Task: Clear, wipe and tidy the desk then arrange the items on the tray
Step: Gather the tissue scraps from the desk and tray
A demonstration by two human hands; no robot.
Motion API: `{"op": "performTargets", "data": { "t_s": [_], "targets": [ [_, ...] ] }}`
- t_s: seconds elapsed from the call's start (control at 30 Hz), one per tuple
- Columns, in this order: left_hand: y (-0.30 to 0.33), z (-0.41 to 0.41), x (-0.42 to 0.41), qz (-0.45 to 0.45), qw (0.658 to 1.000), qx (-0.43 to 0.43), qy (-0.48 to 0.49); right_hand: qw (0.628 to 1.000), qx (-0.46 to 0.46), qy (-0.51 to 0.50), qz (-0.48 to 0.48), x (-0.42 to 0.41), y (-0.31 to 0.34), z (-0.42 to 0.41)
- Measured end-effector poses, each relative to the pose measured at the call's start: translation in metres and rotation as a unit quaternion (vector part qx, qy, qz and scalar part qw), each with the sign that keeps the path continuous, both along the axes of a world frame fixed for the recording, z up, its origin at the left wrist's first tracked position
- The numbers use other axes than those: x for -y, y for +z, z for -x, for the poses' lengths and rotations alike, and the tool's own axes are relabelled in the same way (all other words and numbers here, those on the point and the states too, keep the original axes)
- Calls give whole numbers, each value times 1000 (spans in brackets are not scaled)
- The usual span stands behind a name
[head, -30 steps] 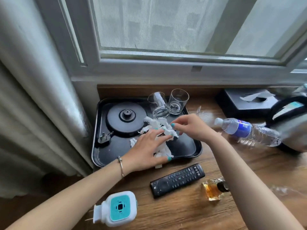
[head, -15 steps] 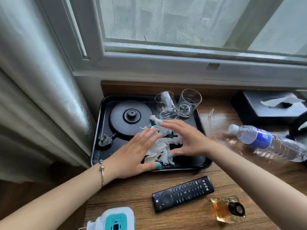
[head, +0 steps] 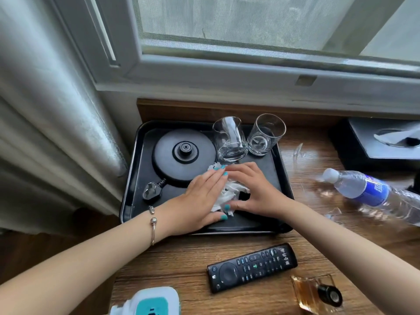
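Pressing flat, fingers straight: left hand (head: pixel 200 201) and right hand (head: pixel 256 192) on crumpled white tissue (head: pixel 228 195).

tissue (head: pixel 228 194): mostly hidden under my left hand (head: pixel 200 201) and my right hand (head: pixel 254 189); only crumpled scraps show between them.
tray (head: pixel 133 178): its near middle floor is covered by my hands.
water bottle (head: pixel 368 189): base cut off at the right edge, blurred.
tissue box (head: pixel 372 144): cropped at the right edge.
plug adapter (head: pixel 150 302): cut off at the near edge.
perfume bottle (head: pixel 318 294): its near corner runs out of view.
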State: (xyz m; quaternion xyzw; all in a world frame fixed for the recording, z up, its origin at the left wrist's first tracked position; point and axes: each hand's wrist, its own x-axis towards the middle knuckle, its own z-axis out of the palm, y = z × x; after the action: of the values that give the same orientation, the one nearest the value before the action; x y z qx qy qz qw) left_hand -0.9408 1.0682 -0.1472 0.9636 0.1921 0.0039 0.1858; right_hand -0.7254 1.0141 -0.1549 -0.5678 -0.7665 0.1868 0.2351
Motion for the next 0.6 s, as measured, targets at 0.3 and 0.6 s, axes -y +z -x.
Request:
{"op": "performTargets", "data": {
  "t_s": [0.3, 0.6],
  "targets": [
    [2, -21, 7, -65, 995, 52, 49, 998, -59, -10, -29, 3, 7, 1],
    [6, -25, -2, 83, 978, 185, 48, 994, -98, -42, -3, 12, 18, 2]
  ]
}}
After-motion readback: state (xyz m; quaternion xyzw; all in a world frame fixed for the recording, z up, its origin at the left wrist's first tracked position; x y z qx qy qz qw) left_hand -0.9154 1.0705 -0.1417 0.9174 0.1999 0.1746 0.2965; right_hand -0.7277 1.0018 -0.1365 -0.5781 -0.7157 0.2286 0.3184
